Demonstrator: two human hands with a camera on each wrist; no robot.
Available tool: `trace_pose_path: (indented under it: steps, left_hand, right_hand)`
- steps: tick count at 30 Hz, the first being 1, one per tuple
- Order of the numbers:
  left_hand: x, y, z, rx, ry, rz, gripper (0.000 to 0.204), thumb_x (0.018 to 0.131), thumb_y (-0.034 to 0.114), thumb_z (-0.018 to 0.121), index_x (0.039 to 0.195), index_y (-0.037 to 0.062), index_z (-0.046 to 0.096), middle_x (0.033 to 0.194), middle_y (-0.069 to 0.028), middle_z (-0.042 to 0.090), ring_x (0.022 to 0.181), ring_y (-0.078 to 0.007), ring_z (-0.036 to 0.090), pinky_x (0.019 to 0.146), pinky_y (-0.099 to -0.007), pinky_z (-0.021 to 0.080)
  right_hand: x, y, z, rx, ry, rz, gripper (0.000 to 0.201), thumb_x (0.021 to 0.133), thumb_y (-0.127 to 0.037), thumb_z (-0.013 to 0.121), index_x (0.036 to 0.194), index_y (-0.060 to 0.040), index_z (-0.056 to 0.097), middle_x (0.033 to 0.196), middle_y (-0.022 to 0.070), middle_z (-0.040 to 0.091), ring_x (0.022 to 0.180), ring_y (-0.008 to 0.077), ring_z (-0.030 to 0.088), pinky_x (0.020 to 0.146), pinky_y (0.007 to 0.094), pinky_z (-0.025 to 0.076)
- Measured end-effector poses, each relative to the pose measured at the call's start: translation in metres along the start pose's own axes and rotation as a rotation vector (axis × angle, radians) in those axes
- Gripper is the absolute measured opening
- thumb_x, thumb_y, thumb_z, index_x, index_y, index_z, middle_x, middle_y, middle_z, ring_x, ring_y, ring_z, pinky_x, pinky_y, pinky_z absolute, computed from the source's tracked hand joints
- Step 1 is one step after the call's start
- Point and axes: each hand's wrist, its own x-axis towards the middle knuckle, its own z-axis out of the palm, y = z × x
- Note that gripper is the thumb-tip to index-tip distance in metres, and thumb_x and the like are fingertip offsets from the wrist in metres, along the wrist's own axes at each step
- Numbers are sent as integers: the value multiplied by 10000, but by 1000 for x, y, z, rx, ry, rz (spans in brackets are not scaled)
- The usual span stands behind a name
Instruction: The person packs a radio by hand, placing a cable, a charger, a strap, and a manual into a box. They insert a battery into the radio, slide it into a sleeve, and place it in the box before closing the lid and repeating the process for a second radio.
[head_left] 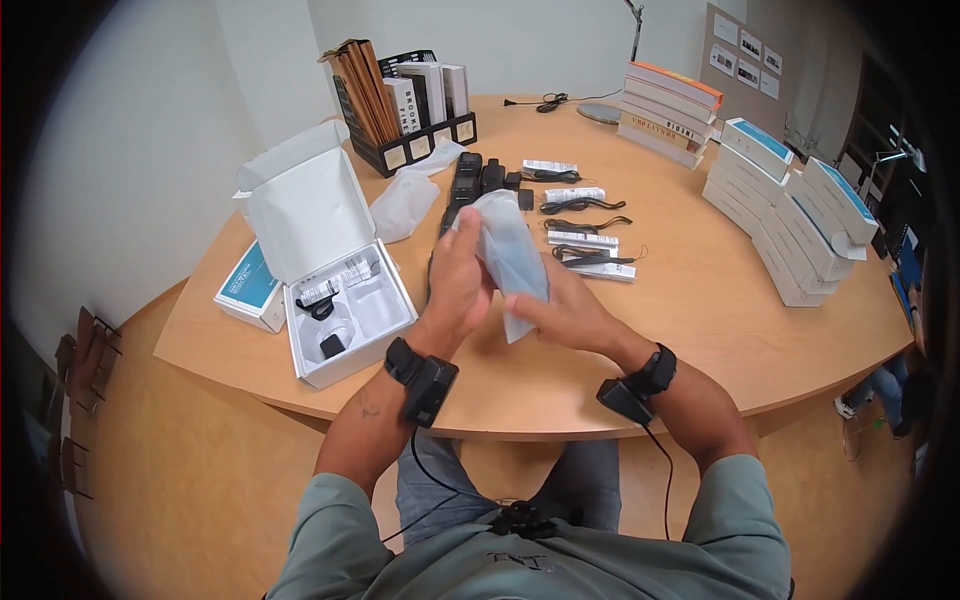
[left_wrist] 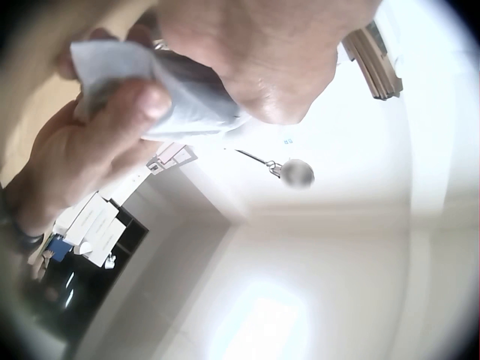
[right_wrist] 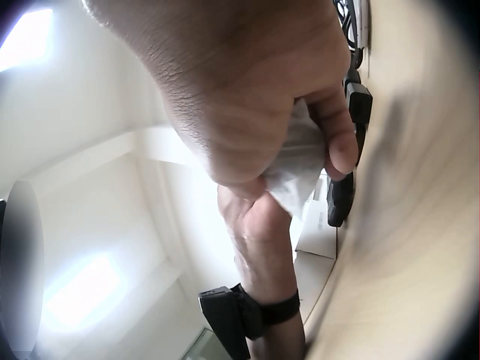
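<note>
Both hands hold a frosted white plastic sleeve (head_left: 512, 262) over the front of the desk, and something bluish-grey shows faintly through it. My left hand (head_left: 460, 280) grips its left side near the upper end. On the lower right side, my right hand (head_left: 572, 308) pinches it with the thumb on top. The left wrist view shows that right thumb pressed on the sleeve (left_wrist: 191, 94). Just behind the hands lie black handheld devices (head_left: 467, 178). An open white box (head_left: 350, 315) stands to the left, holding a folded leaflet, a black cord and a small black adapter.
Loose sleeves (head_left: 405, 203) lie behind the open box, beside a black file holder (head_left: 428, 140). Several leaflets with black cords (head_left: 585, 205) are lined up right of the devices. Stacked white boxes (head_left: 790, 225) and a book stack (head_left: 668, 115) stand at the right.
</note>
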Motion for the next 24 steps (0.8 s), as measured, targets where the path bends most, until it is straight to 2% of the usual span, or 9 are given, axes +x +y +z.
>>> trace_pose_path:
  steps: [2, 5, 9, 12, 14, 17, 22, 23, 24]
  left_hand:
    - [-2, 12, 0, -5, -184, -45, 427, 1018, 334, 609, 1300, 26, 521, 1115, -125, 647, 1016, -210, 638, 936, -397, 525]
    - [-6, 9, 12, 383, -184, 135, 305, 1006, 279, 641, 1195, 51, 570, 1056, -54, 640, 950, -155, 643, 833, -325, 552]
    - [1, 9, -1, 254, -142, 70, 293, 1001, 241, 644, 1193, 34, 565, 1060, -58, 649, 937, -154, 652, 808, -308, 555]
    - [-6, 18, 4, 128, -77, 82, 304, 997, 230, 644, 1207, 33, 547, 1026, -113, 680, 908, -192, 687, 824, -344, 585]
    - [-11, 27, 7, 165, -167, 119, 283, 1004, 231, 629, 1181, 24, 551, 1020, -125, 690, 912, -206, 698, 827, -354, 593]
    - [-19, 51, 2, 279, -103, 121, 239, 1015, 207, 608, 1158, 21, 560, 1012, -124, 695, 919, -211, 703, 826, -353, 594]
    - [-4, 114, -43, 397, -130, 314, 204, 1009, 209, 619, 1066, 14, 608, 1024, -117, 702, 906, -198, 697, 821, -326, 580]
    - [-5, 128, -48, 603, -56, 375, 198, 1003, 206, 620, 1055, 15, 615, 1025, -112, 706, 908, -189, 692, 824, -317, 566]
    - [-8, 142, -54, 809, 22, 436, 193, 997, 204, 622, 1044, 17, 623, 1027, -108, 710, 909, -181, 687, 826, -308, 552]
  right_hand:
    - [-2, -21, -8, 175, -78, 261, 542, 925, -339, 646, 1287, 29, 477, 1073, 128, 630, 942, 196, 673, 760, 316, 572]
    - [-2, -13, -5, 236, -77, 174, 538, 943, -373, 637, 1280, 12, 470, 1049, 108, 617, 875, 151, 675, 642, 296, 574]
    - [-5, -11, -2, 446, -101, 176, 568, 937, -393, 659, 1293, -1, 454, 1040, 98, 609, 874, 163, 671, 645, 302, 574]
    - [-1, -15, -3, 836, -178, 168, 599, 924, -409, 685, 1307, -18, 441, 1059, 91, 603, 898, 172, 666, 669, 297, 564]
    - [5, -24, -5, 766, -215, 181, 566, 911, -377, 697, 1293, -35, 457, 1112, 76, 580, 1009, 158, 630, 800, 301, 543]
    - [18, -29, 7, 663, -189, 66, 680, 898, -373, 700, 1398, -14, 409, 1227, 79, 554, 1129, 154, 568, 941, 317, 485]
    - [52, -78, 30, 501, -263, -22, 818, 882, -336, 663, 1530, 6, 299, 1357, 97, 510, 1196, 168, 520, 1005, 313, 429]
    - [60, -85, 35, 412, -270, -12, 835, 878, -324, 647, 1551, 7, 279, 1373, 107, 507, 1200, 176, 521, 1004, 316, 427]
    - [70, -88, 42, 256, -225, -19, 783, 851, -337, 643, 1498, 15, 376, 1241, 142, 603, 1098, 200, 591, 952, 317, 463]
